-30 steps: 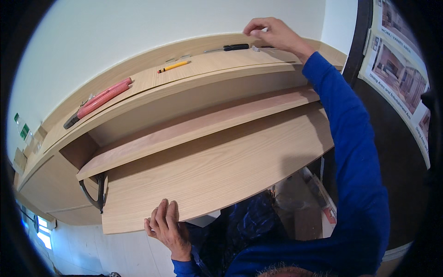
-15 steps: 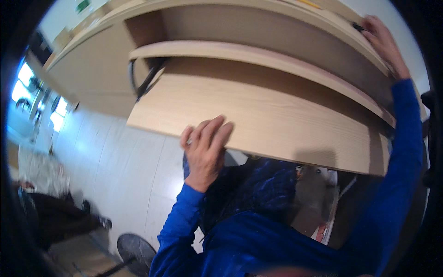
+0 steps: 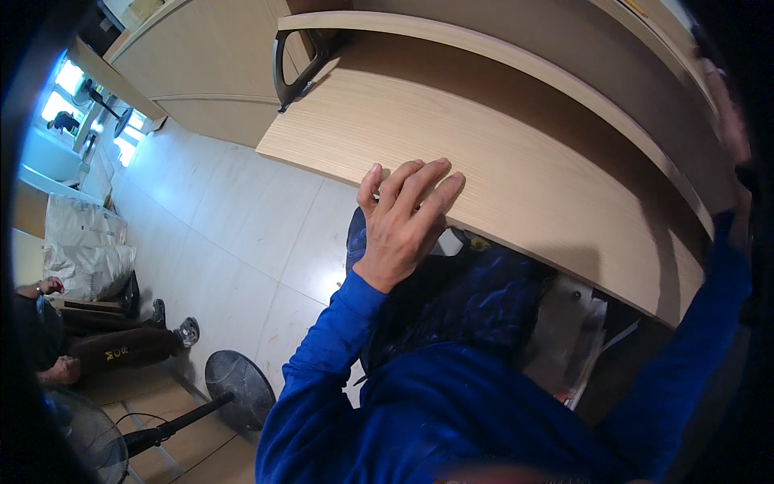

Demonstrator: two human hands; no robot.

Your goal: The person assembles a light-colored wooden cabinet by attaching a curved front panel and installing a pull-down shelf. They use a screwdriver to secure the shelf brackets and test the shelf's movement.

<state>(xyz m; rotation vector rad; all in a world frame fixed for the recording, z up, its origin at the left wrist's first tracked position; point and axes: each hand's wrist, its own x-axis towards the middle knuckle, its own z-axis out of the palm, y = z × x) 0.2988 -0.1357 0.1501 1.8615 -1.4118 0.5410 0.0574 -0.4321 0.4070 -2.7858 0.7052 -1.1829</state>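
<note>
A wide light-wood board (image 3: 484, 185) stretches in front of me, its near edge close to my lap. My left hand (image 3: 403, 218) rests at that near edge, fingers apart and slightly bent on the upper face. Above the board runs a second wooden panel (image 3: 516, 50) with a curved front edge. At their left end, a black curved bracket (image 3: 294, 73) stands between the two. My right hand (image 3: 728, 113) is raised at the far right rim of the picture, beside the top of the furniture. It is dark and smeared, so its fingers and anything in them cannot be made out.
To the left, a seated person (image 3: 113, 347) is near a pedestal fan (image 3: 177, 423) with a round black base. Behind that person stands a white sack (image 3: 85, 242). A wooden cabinet side (image 3: 210, 64) rises at the far left, above pale floor tiles (image 3: 234, 210).
The view has swung, bringing the board higher and further right. My left hand stays on the board's edge. My right hand, earlier clear with a small black thing, is now at the rim.
</note>
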